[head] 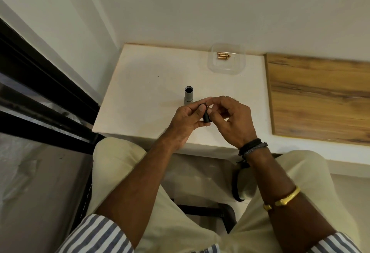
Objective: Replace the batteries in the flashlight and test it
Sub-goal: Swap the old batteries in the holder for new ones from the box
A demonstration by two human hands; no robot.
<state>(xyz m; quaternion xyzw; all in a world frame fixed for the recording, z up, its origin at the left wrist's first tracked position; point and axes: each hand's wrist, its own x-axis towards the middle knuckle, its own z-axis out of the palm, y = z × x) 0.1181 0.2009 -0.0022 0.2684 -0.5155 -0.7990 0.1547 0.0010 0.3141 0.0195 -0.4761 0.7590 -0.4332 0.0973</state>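
A grey flashlight body stands upright on the white table, its dark open end facing up. Just in front of it, my left hand grips a small black battery holder. My right hand pinches a battery at the holder's top end, where a bit of gold metal shows. My fingers hide most of that battery. A clear plastic tray at the table's far right holds a few gold batteries.
A wooden board lies on the surface right of the table. White walls close the back and left. A dark window frame runs along the left. My knees sit under the table's near edge.
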